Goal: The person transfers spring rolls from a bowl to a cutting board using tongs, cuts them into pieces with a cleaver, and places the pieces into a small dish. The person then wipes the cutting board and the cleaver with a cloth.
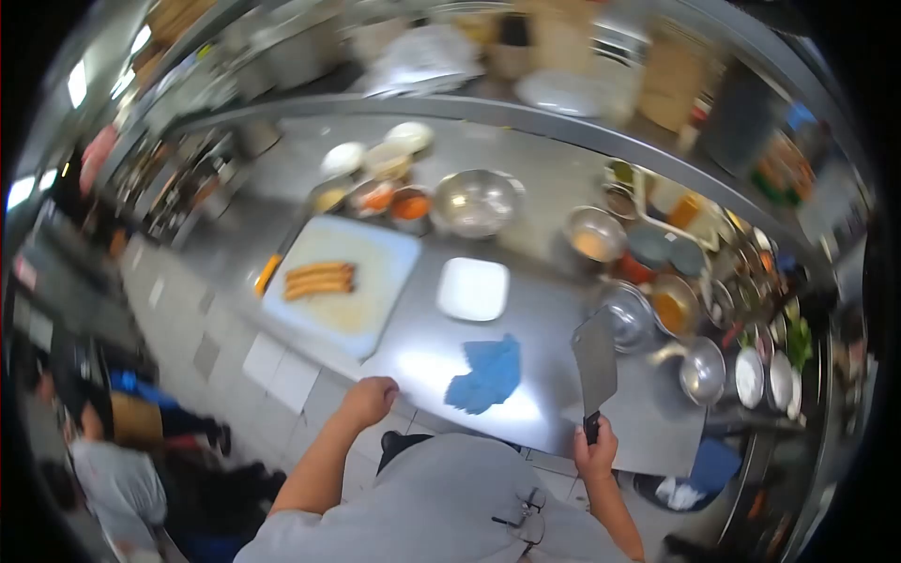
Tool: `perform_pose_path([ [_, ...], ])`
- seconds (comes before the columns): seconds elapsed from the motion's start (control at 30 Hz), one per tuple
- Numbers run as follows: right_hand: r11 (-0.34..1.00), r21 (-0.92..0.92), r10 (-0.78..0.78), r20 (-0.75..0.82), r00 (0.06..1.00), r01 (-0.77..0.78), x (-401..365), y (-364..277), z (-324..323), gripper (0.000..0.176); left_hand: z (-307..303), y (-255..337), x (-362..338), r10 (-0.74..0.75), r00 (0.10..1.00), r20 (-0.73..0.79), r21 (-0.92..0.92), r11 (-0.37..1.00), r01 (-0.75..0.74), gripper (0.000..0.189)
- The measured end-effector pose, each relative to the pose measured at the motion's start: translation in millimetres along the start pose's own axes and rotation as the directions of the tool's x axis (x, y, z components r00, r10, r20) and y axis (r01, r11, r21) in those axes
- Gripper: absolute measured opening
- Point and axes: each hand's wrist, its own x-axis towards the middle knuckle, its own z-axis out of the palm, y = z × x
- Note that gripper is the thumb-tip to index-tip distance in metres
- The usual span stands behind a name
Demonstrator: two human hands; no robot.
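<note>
My right hand [596, 452] grips the black handle of a cleaver [596, 364], its broad blade pointing away from me over the right part of the steel counter [554, 281]. Fingers curled in, my left hand [373, 401] is held by the counter's front edge; whether anything is inside it cannot be made out. Between the hands lies a crumpled blue cloth [485, 373]. Several long browned rolls [320, 280] rest side by side on a white cutting board [375, 253] to the left. A white square plate [473, 289] sits right of the board.
A yellow-handled knife [269, 272] lies along the board's left edge. Behind stand a large steel bowl [478, 203] and small containers of orange food [410, 206]. Several metal bowls [627, 314] crowd the right side. Another person [117, 483] is at the lower left. A shelf [450, 105] runs overhead.
</note>
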Motion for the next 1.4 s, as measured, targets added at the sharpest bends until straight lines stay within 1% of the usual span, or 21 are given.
perform_pose_path([
  [0.03, 0.998, -0.002, -0.059, 0.035, 0.998, 0.059, 13, -16, 12, 0.029, -5, -21, -17, 0.028, 0.995, -0.094, -0.066, 0.997, -0.034, 0.024],
  [0.07, 0.993, -0.005, -0.114, 0.058, 0.992, 0.115, 26, -33, 28, 0.028, -15, -36, -32, -0.069, 0.997, -0.02, -0.065, 0.996, 0.068, 0.03],
  [0.17, 0.965, 0.094, -0.258, 0.153, 0.954, 0.246, 51, -100, 91, 0.028, -19, -94, -76, -0.136, 0.99, -0.04, -0.075, 0.988, 0.133, 0.045],
  [0.23, 0.961, 0.181, -0.239, 0.175, 0.955, 0.208, 51, -162, 148, 0.024, -15, -140, -101, -0.169, 0.985, 0.043, -0.071, 0.983, 0.172, 0.051],
  [0.27, 0.972, 0.191, -0.173, 0.21, 0.962, 0.134, 45, -179, 173, 0.025, -13, -160, -115, -0.183, 0.973, 0.138, -0.05, 0.98, 0.192, 0.058],
  [0.33, 0.961, 0.268, -0.022, 0.308, 0.951, -0.064, 19, -182, 240, 0.018, -10, -198, -142, -0.191, 0.966, 0.173, -0.05, 0.978, 0.202, 0.059],
  [0.4, 0.89, 0.361, 0.113, 0.416, 0.902, -0.278, -15, -209, 292, 0.009, -2, -238, -158, -0.179, 0.965, 0.192, -0.074, 0.978, 0.196, 0.061],
  [0.43, 0.801, 0.414, 0.216, 0.474, 0.853, -0.433, -29, -229, 309, 0.013, 2, -259, -164, -0.171, 0.964, 0.202, -0.081, 0.978, 0.191, 0.061],
  [0.5, 0.805, 0.319, 0.296, 0.515, 0.805, -0.5, -41, -266, 324, 0.015, -4, -283, -170, -0.187, 0.974, 0.13, -0.125, 0.971, 0.203, 0.051],
  [0.57, 0.803, 0.29, 0.324, 0.521, 0.79, -0.52, -44, -278, 335, 0.018, -30, -291, -166, -0.219, 0.956, 0.197, -0.127, 0.961, 0.247, 0.046],
  [0.63, 0.811, 0.236, 0.365, 0.512, 0.777, -0.536, -43, -287, 342, 0.022, -58, -294, -151, -0.249, 0.93, 0.271, -0.109, 0.952, 0.287, 0.041],
  [0.73, 0.845, 0.181, 0.379, 0.462, 0.802, -0.503, -28, -291, 352, 0.025, -67, -312, -125, -0.131, 0.965, 0.229, -0.202, 0.963, 0.178, 0.031],
  [0.8, 0.84, 0.18, 0.395, 0.447, 0.803, -0.513, -14, -293, 356, 0.024, -65, -324, -98, 0.044, 0.994, -0.101, -0.218, 0.974, -0.065, 0.038],
  [0.83, 0.838, 0.185, 0.396, 0.442, 0.805, -0.514, -4, -294, 360, 0.023, -63, -327, -88, 0.053, 0.994, -0.097, -0.218, 0.973, -0.073, 0.038],
  [0.9, 0.84, 0.188, 0.397, 0.426, 0.813, -0.509, 15, -295, 365, 0.022, -97, -300, -66, 0.074, 0.94, -0.334, -0.165, 0.977, -0.136, 0.052],
  [0.93, 0.835, 0.195, 0.399, 0.428, 0.811, -0.514, 24, -286, 370, 0.022, -107, -293, -52, 0.079, 0.94, -0.332, -0.159, 0.977, -0.139, 0.052],
  [1.0, 0.837, 0.163, 0.418, 0.427, 0.802, -0.522, 45, -289, 378, 0.022, -129, -280, -22, 0.176, 0.889, -0.423, -0.015, 0.979, -0.201, 0.072],
  [1.2, 0.852, 0.167, 0.393, 0.422, 0.817, -0.496, 88, -293, 402, 0.022, -186, -244, 105, 0.343, 0.84, -0.42, 0.149, 0.939, -0.309, 0.086],
  [1.27, 0.885, 0.107, 0.381, 0.393, 0.837, -0.453, 91, -290, 401, 0.029, -194, -237, 148, 0.37, 0.865, -0.34, 0.342, 0.905, -0.252, 0.094],
  [1.37, 0.927, 0.025, 0.345, 0.336, 0.876, -0.375, 83, -278, 397, 0.033, -193, -244, 199, 0.303, 0.93, -0.209, 0.418, 0.888, -0.195, 0.105],
  [1.4, 0.911, 0.015, 0.384, 0.329, 0.862, -0.412, 80, -280, 393, 0.036, -201, -243, 211, 0.319, 0.926, -0.203, 0.417, 0.884, -0.213, 0.105],
])
